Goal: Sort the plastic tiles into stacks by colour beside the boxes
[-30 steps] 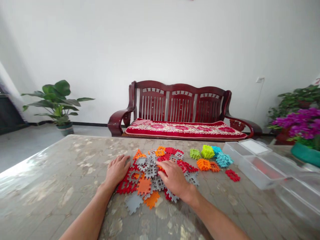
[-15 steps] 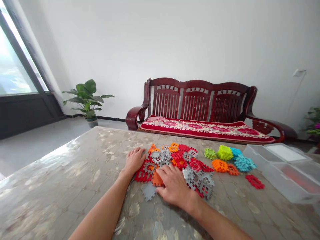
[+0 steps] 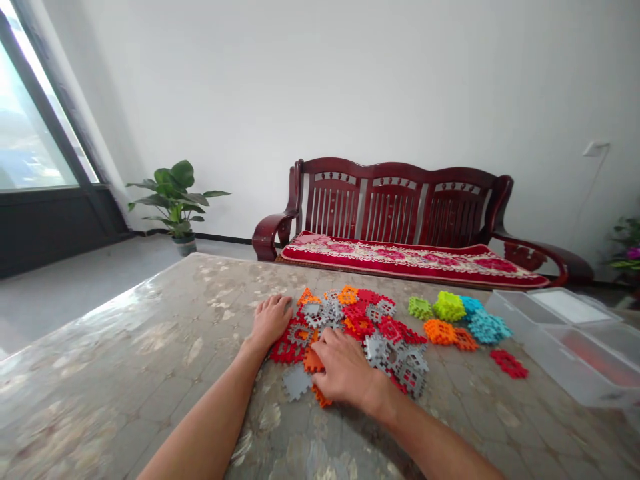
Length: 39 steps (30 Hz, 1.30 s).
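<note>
My left hand (image 3: 273, 319) lies on the table with its fingers stretched forward, against the left edge of a pile of toothed plastic building tiles. My right hand (image 3: 347, 367) is curled over the near part of the pile, its thumb and fingers closed at an orange tile (image 3: 313, 361). A second orange tile (image 3: 321, 397) pokes out beneath the thumb side. Just left of it lies a flat grey tile (image 3: 297, 383). Red tiles (image 3: 285, 351) lie beside my left hand, and grey window-like tiles (image 3: 407, 363) lie right of my right hand. My palm hides some pieces.
Sorted tiles stand to the right: lime green (image 3: 449, 306), light blue (image 3: 489, 327) and orange (image 3: 440, 331). A lone red tile (image 3: 509, 364) lies nearer. Clear plastic boxes (image 3: 575, 360) sit at the right. Beyond the table (image 3: 200, 313) stands a wooden bench (image 3: 395, 200).
An orange tile has come into view under my right hand's thumb side. My right hand has shifted slightly; my left hand stays almost still.
</note>
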Tool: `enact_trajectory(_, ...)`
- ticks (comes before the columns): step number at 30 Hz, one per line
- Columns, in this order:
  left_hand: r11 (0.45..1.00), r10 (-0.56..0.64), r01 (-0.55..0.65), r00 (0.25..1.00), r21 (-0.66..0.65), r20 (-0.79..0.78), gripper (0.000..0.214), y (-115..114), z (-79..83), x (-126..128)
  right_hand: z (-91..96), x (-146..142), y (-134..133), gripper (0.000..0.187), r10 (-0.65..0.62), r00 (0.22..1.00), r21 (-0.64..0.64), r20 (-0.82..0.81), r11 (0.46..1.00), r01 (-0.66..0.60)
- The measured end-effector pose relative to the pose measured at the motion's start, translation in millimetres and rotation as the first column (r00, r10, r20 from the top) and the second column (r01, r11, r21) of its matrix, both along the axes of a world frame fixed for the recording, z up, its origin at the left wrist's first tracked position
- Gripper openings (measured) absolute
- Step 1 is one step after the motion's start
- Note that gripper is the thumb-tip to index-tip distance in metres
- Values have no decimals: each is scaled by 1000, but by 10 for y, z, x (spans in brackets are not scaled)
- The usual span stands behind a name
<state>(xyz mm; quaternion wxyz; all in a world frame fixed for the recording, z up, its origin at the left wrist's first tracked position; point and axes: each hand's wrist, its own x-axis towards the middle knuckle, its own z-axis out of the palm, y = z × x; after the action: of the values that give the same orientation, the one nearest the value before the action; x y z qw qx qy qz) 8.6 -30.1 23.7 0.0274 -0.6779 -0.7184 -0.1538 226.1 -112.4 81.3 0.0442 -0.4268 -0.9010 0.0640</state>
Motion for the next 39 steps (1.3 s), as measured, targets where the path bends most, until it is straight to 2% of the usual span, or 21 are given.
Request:
enact_trajectory(6, 1000, 2, -2, 1000, 10, 4, 37, -5, 9, 0, 80, -61, 86, 39, -10, 998, -123, 70, 992, 18)
enact_trajectory(15, 1000, 0, 0, 1000, 7, 17, 38, 9, -21, -16, 188, -103, 28, 40, -2, 992, -109, 127, 994, 16)
enact_trajectory(19, 1000, -4, 4, 1000, 4, 21, 39, 8, -19, -16, 160, 26, 24, 40, 27, 1000, -69, 16, 997, -26)
enact_trajectory(21, 1000, -10, 10, 1000, 2, 28, 39, 3, -9, -14, 160, 206, 31, 44, 54, 995, -57, -87, 997, -59)
enact_trajectory(24, 1000, -16, 16, 999, 0, 30, 41, -1, 4, -13, 163, 652, 83, 55, 50, 973, -45, -225, 997, -62)
enact_trajectory(26, 1000, -10, 10, 1000, -3, 12, 41, 1, 6, -15, 147, 1056, 158, 61, -22, 956, -28, -293, 999, 15)
enact_trajectory(29, 1000, -10, 10, 1000, -1, -4, 42, 10, -4, -22, 90, 1749, 316, 58, -190, 922, 68, -338, 972, 225)
enact_trajectory(32, 1000, -17, 17, 1000, -1, -12, 44, 25, -23, -29, 16, 2395, 463, 59, -348, 882, 220, -317, 878, 425)
enact_trajectory(34, 1000, -18, 17, 1000, -6, -16, 45, 37, -37, -37, -30, 2711, 519, 61, -457, 851, 286, -258, 805, 519)
enact_trajectory(36, 1000, -15, 15, 1000, -10, -21, 46, 51, -53, -47, -72, 2906, 537, 62, -544, 821, 320, -172, 757, 569)
enact_trajectory(39, 1000, -10, 9, 1000, -13, -23, 47, 68, -74, -65, -128, 3012, 531, 63, -609, 792, 313, -45, 744, 590)
